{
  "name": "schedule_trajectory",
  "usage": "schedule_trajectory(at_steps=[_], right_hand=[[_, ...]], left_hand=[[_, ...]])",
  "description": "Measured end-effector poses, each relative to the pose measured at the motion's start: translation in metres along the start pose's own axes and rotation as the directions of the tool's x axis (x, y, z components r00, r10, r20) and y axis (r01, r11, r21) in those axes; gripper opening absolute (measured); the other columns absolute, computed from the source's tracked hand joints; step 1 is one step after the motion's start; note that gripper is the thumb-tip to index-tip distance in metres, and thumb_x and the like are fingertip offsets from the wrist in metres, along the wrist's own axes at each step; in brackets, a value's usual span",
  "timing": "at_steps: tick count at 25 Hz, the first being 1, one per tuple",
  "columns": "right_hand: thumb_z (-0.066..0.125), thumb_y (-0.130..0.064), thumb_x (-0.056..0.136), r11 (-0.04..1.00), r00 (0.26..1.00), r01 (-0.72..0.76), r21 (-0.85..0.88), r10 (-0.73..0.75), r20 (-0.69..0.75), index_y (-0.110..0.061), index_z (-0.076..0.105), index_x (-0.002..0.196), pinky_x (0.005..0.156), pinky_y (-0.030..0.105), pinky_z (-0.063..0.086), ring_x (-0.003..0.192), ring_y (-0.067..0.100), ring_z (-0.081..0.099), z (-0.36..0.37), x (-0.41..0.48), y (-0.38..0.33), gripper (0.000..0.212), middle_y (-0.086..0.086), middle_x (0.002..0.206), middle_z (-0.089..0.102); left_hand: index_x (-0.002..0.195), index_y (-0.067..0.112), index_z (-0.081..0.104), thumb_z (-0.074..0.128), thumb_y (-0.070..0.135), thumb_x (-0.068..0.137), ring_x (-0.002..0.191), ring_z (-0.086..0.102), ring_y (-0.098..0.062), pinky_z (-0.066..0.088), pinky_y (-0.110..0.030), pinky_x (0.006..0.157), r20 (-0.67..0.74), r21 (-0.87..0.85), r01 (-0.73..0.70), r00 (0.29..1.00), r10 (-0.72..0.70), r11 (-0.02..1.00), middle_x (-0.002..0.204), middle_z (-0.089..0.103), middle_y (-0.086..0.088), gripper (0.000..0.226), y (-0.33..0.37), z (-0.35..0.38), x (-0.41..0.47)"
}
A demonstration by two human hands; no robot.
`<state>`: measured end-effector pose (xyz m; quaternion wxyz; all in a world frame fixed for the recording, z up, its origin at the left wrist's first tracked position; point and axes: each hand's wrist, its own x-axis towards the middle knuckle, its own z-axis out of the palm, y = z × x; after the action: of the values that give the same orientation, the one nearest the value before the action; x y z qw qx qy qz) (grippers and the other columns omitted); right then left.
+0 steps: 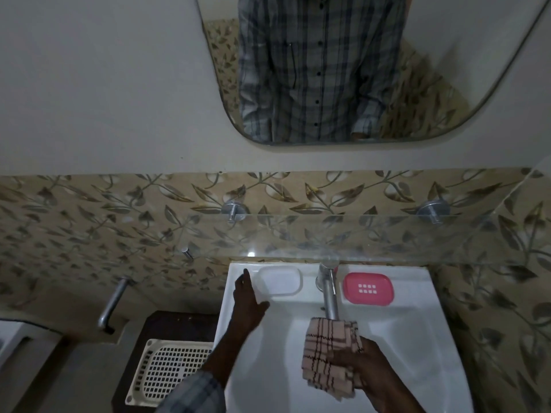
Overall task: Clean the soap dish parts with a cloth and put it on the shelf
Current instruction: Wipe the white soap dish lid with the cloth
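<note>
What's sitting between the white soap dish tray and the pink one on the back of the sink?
The tap stands between the white tray and the pink tray, seen in the head view.

White dish part [279,280]: rounded-rectangle tray, lay flat on the basin's back ledge, left of the tap.
Pink dish part [368,288]: rounded insert with a small grid of drain holes, lay flat, right of the tap.
Cloth [329,356]: pinkish check, bunched, held over the bowl.
Shelf [343,236]: clear glass, above the basin.
</note>
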<state>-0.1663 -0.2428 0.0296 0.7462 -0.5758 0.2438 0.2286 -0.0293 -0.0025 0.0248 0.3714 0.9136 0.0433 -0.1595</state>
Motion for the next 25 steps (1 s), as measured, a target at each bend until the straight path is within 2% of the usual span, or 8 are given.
schedule_trajectory(at_steps=[2, 6, 11, 15, 17, 19, 22, 25], right_hand=[[0.084, -0.002, 0.059, 1.0, 1.0, 0.016, 0.002, -0.016, -0.012, -0.008, 0.078, 0.105, 0.067, 0.041, 0.062, 0.09, 0.036, 0.076, -0.007, -0.001, 0.008, 0.047, 0.02, 0.099, 0.078], [0.084, -0.002, 0.063, 0.997, 0.997, 0.069, 0.018, -0.07, 0.018, -0.009, 0.076, 0.11, 0.078, 0.045, 0.061, 0.097, 0.037, 0.074, -0.013, 0.0, 0.014, 0.048, 0.02, 0.104, 0.077], [0.082, 0.0, 0.068, 0.992, 0.992, 0.123, 0.007, -0.123, -0.011, -0.008, 0.077, 0.105, 0.063, 0.036, 0.061, 0.089, 0.036, 0.076, -0.007, 0.002, 0.004, 0.038, 0.019, 0.099, 0.078], [0.073, 0.005, 0.079, 0.985, 0.984, 0.172, -0.008, -0.172, -0.054, -0.006, 0.075, 0.106, 0.061, 0.036, 0.06, 0.083, 0.032, 0.077, -0.007, 0.004, -0.004, 0.029, 0.018, 0.096, 0.079], [0.072, 0.004, 0.081, 0.981, 0.978, 0.196, -0.015, -0.196, -0.064, -0.007, 0.074, 0.109, 0.067, 0.04, 0.061, 0.089, 0.033, 0.076, -0.008, 0.006, -0.01, 0.03, 0.016, 0.1, 0.079], [0.071, 0.004, 0.082, 0.975, 0.972, 0.224, -0.004, -0.224, -0.067, -0.008, 0.073, 0.11, 0.073, 0.044, 0.062, 0.092, 0.034, 0.076, -0.009, 0.006, -0.016, 0.031, 0.015, 0.102, 0.079], [0.07, 0.006, 0.082, 0.963, 0.962, 0.264, 0.057, -0.259, -0.082, -0.007, 0.074, 0.111, 0.074, 0.045, 0.062, 0.093, 0.036, 0.075, -0.01, 0.009, -0.022, 0.032, 0.017, 0.103, 0.078], [0.072, 0.0, 0.083, 0.954, 0.964, 0.257, 0.155, -0.241, -0.115, -0.008, 0.075, 0.11, 0.07, 0.044, 0.062, 0.093, 0.038, 0.075, -0.009, 0.013, -0.025, 0.029, 0.018, 0.103, 0.078]], left_hand=[[0.156, -0.002, 0.002, 0.082, 0.009, 0.078, 0.154, 0.009, -0.032, 0.011, -0.034, 0.123, 0.072, 0.13, -0.111, 0.992, 0.102, 0.985, 0.166, 0.007, -0.02, 0.112, -0.006, -0.007, 0.03], [0.158, 0.004, 0.012, 0.084, 0.013, 0.075, 0.153, 0.017, -0.027, 0.018, -0.035, 0.124, 0.208, 0.188, -0.254, 0.954, 0.214, 0.949, 0.166, 0.018, -0.014, 0.11, -0.011, -0.006, 0.053], [0.151, 0.002, 0.03, 0.088, 0.011, 0.07, 0.142, 0.037, -0.025, 0.027, -0.026, 0.116, 0.093, 0.028, -0.268, 0.96, 0.264, 0.963, 0.153, 0.038, -0.011, 0.1, -0.021, -0.001, 0.042], [0.14, 0.003, 0.042, 0.088, 0.009, 0.063, 0.124, 0.042, -0.016, 0.036, -0.023, 0.105, -0.025, -0.009, -0.353, 0.935, 0.353, 0.935, 0.13, 0.042, -0.004, 0.089, -0.023, -0.004, 0.018], [0.136, 0.003, 0.044, 0.083, 0.007, 0.063, 0.121, 0.037, -0.007, 0.037, -0.023, 0.108, -0.075, -0.016, -0.438, 0.897, 0.436, 0.899, 0.126, 0.037, 0.0, 0.083, -0.02, -0.006, 0.001], [0.138, 0.002, 0.042, 0.079, 0.005, 0.064, 0.13, 0.034, -0.008, 0.029, -0.014, 0.114, -0.075, 0.015, -0.517, 0.853, 0.517, 0.856, 0.135, 0.033, 0.0, 0.083, -0.013, -0.011, -0.018], [0.142, 0.002, 0.04, 0.074, 0.003, 0.067, 0.139, 0.036, -0.021, 0.026, -0.02, 0.119, 0.017, 0.081, -0.62, 0.784, 0.621, 0.78, 0.144, 0.039, -0.009, 0.082, -0.003, -0.012, -0.045], [0.15, 0.012, 0.032, 0.068, 0.001, 0.07, 0.139, 0.034, -0.019, 0.03, -0.019, 0.114, 0.156, 0.192, -0.691, 0.723, 0.673, 0.697, 0.151, 0.032, -0.004, 0.089, 0.01, -0.006, -0.067]])
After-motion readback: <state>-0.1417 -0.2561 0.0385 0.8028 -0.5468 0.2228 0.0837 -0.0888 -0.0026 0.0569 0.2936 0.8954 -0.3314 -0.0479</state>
